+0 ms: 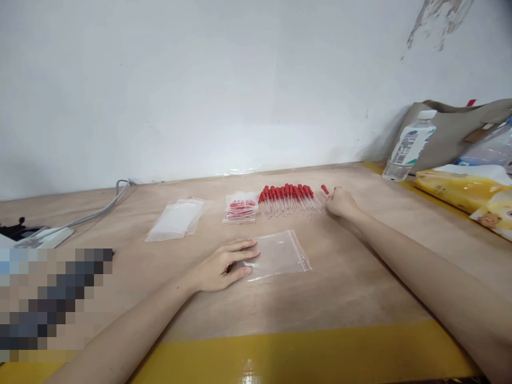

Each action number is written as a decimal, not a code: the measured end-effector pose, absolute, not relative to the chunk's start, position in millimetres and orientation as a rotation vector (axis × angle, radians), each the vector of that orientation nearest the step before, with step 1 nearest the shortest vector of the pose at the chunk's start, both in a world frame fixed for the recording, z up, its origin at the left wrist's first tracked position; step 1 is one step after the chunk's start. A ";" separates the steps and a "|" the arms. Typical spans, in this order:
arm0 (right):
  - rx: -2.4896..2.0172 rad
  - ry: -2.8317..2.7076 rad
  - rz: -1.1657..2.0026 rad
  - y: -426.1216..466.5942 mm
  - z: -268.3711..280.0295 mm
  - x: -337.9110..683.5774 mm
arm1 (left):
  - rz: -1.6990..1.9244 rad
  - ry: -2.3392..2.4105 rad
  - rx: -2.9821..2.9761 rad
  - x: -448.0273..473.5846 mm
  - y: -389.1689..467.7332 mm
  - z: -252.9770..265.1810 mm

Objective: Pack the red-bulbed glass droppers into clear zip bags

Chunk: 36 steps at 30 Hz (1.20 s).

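My left hand (224, 266) lies on the near-left part of a clear zip bag (278, 256), its fingers stretched out and apart. The bag lies flat, its red-lined zip edge to the right. My right hand (341, 202) is closed at the right end of a row of droppers (292, 197) with red bulbs and thin clear stems. From its fingers a single dropper (325, 189) shows its red bulb; its stem is hidden behind the hand. Left of the row sits a stack of small zip bags (241, 210) with red-bulbed droppers inside.
A pile of flat clear bags (176, 220) lies left of the filled ones. At the right stand a water bottle (410, 146) and a grey-brown bag (444, 128), with a yellow wipes pack (460, 184) nearby. A grey cable (100, 210) runs along the left. Yellow tape (300, 352) covers the front edge.
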State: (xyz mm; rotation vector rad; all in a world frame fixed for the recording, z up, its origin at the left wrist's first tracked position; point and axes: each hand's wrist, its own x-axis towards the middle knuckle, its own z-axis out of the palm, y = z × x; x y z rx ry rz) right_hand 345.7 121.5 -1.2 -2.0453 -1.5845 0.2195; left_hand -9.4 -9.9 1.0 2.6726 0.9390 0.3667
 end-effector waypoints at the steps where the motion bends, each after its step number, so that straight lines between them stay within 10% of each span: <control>1: -1.973 -1.571 0.182 119.3 3.1 344.4 | 0.363 0.939 2.665 -11.3 -9.1 0.7; 12: -1.163 -1.398 0.970 35.2 -9.0 275.1 | 0.474 1.129 2.654 -17.4 -9.4 0.6; 26: -1.037 -1.046 1.342 9.8 -14.2 266.2 | 0.451 1.116 2.698 -13.8 -7.4 0.3; 36: -1.071 -1.767 1.429 14.0 -4.6 293.1 | 0.411 1.135 2.721 -7.7 -1.0 -1.1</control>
